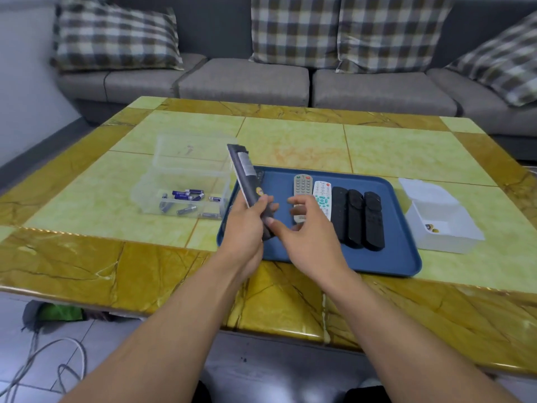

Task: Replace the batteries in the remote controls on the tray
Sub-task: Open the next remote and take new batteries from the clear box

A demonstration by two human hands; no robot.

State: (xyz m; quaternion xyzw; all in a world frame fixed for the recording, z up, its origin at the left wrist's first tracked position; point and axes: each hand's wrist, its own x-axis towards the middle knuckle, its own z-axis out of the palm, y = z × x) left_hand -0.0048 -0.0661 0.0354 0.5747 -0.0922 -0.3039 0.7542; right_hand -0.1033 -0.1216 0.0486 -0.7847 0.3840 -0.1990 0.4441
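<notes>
Dark remote (247, 181) gripped in left hand (247, 225) above left edge of blue tray (401, 257) on desk (87, 257).

Left hand curled round lower end of the remote, thumb across its face, long body tilted up and away to the left, pale label on upper part too blurred to read. Right hand (308, 231) just beside it, holding nothing, fingers loosely spread, thumb tip touching or nearly touching the remote's lower end. Both forearms reaching forward over near edge of the desk. On the tray, past right hand: grey remote (302, 184), white remote (322, 196), three black remotes (356, 216) side by side. Clear box (162, 181) left of the tray, holding purple batteries (186, 196), print unreadable. White box (447, 228) right of the tray.
</notes>
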